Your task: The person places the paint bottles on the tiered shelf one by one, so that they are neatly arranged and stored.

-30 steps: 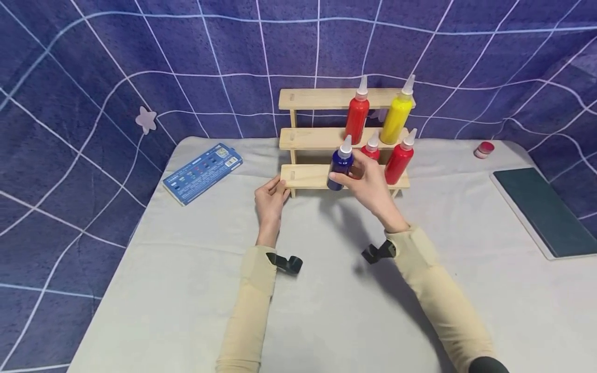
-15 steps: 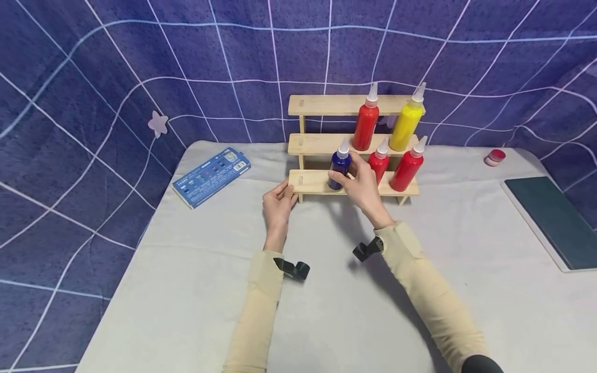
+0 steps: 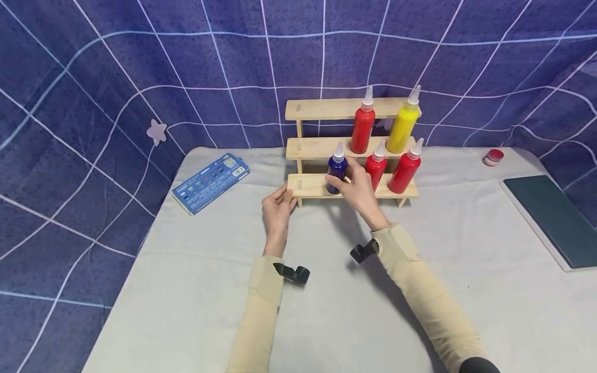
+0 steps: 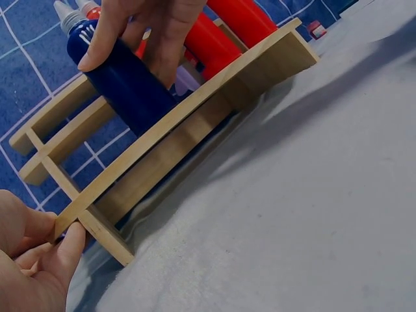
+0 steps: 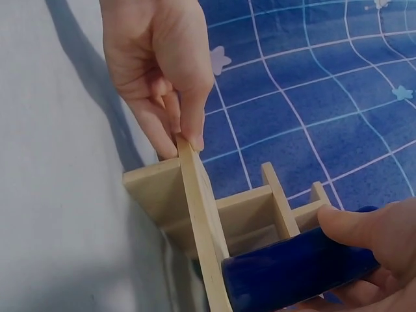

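A three-tier wooden rack (image 3: pixel 308 182) stands at the back of the table. My right hand (image 3: pixel 358 189) grips a dark blue squeeze bottle (image 3: pixel 337 168) with a white nozzle, upright at the bottom tier, its base right at the board in the left wrist view. My left hand (image 3: pixel 277 208) pinches the left end of that bottom board between thumb and fingers, as the right wrist view shows. Two red bottles, one red bottle (image 3: pixel 375 166) and another red bottle (image 3: pixel 404 173), stand to the right on the same tier. Above them, a red bottle (image 3: pixel 363 128) and a yellow bottle (image 3: pixel 403 127) occupy the middle tier.
On the left lies a flat blue box (image 3: pixel 211 182) with printed colour swatches. A small red-lidded jar (image 3: pixel 493 157) is at the back right. A dark green flat pad or book (image 3: pixel 555 217) lies along the right side. Behind the table hangs a blue patterned cloth (image 3: pixel 233 72).
My right hand has lowered the blue bottle from in front of the rack onto the bottom tier and shifted it slightly left. My left hand keeps its pinch on the board's end.
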`<state>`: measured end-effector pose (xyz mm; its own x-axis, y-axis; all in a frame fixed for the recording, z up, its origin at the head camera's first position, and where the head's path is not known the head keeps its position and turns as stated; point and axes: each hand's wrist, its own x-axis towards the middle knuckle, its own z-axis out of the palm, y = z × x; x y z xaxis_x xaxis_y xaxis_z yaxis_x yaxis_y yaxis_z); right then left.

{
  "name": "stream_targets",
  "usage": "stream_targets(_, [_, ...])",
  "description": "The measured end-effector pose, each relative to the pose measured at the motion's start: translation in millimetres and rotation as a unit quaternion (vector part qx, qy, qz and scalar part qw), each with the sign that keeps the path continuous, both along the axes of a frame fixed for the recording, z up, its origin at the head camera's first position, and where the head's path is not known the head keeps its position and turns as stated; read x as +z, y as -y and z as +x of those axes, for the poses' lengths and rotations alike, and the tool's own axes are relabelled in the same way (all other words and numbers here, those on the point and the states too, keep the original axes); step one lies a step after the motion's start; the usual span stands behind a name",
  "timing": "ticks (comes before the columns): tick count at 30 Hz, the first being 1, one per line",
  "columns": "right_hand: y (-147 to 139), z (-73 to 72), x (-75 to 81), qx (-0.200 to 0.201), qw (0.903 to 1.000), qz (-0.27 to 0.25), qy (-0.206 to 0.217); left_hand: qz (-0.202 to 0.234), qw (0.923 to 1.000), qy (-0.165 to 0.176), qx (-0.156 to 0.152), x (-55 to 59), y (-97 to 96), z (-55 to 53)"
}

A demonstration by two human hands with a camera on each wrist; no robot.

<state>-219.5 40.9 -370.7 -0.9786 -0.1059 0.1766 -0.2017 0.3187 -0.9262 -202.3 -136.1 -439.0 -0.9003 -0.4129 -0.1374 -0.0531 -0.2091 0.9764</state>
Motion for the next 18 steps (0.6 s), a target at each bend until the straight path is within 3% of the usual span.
stream_targets(10, [9, -5.4, 0.9, -0.004, 0.9978, 0.064, -0.014, -0.007, 0.9999, 0.004, 0.006, -6.0, 11.4, -5.3])
stream_targets(18, [9, 3.2, 25.4, 0.024, 0.9940, 0.043, -0.097, -0.023, 0.9997, 0.006, 0.009, -8.7, 19.6, -11.5])
